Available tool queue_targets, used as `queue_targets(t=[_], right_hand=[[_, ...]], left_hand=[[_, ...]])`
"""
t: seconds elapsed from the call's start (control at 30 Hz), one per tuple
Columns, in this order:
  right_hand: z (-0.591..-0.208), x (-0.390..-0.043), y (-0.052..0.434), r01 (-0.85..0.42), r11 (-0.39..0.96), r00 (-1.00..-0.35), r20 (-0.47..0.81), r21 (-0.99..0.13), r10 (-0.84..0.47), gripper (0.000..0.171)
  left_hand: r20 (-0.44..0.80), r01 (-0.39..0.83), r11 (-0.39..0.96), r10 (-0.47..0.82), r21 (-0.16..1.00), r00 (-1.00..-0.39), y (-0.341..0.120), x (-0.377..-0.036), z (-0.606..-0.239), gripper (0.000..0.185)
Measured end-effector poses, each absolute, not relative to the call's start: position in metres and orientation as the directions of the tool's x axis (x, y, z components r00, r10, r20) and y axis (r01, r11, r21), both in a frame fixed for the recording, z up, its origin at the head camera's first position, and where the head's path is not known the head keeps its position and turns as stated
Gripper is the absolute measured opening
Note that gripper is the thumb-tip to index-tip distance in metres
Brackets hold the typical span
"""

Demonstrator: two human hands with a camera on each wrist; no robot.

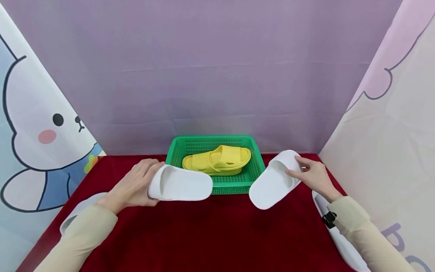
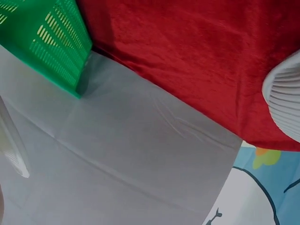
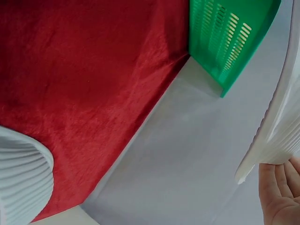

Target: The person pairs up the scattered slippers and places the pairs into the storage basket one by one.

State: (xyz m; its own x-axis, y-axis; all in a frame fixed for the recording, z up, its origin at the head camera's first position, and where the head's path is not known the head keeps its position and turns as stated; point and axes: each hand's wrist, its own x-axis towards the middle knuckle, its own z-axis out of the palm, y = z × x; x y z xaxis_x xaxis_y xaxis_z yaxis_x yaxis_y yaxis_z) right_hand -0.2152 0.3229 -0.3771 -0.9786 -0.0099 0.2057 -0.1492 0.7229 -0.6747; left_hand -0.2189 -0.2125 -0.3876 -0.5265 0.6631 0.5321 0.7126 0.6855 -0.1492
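In the head view my left hand (image 1: 139, 185) grips a white slipper (image 1: 187, 184) at its ribbed strap end, its heel pointing right. My right hand (image 1: 314, 174) pinches a second white slipper (image 1: 268, 190) by the toe end, heel slanting down to the left. Both are held in front of a green basket (image 1: 170, 151), one on each side. Inside it lie yellow slippers (image 1: 231, 156), one on the other. The right wrist view shows my fingers (image 3: 281, 180) bent at the edge of the held slipper (image 3: 276, 126).
Another white slipper (image 1: 79, 209) lies at the left, partly behind my left forearm. One more (image 1: 346, 243) lies at the right edge, partly behind my right sleeve. Red cloth (image 1: 210, 234) covers the table. A plain curtain (image 1: 217, 75) hangs behind, with printed sheets (image 1: 40, 158) at the sides.
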Motion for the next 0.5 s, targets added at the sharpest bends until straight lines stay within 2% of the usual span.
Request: queue_targets(t=[0.5], right_hand=[[-0.3734,-0.2133,0.3159,-0.131,0.728,-0.966,0.252,-0.673,0.059,0.077]], left_hand=[[0.551,0.711,0.694,0.638,-0.110,-0.537,-0.2022,-0.2254,-0.3858,0.104]])
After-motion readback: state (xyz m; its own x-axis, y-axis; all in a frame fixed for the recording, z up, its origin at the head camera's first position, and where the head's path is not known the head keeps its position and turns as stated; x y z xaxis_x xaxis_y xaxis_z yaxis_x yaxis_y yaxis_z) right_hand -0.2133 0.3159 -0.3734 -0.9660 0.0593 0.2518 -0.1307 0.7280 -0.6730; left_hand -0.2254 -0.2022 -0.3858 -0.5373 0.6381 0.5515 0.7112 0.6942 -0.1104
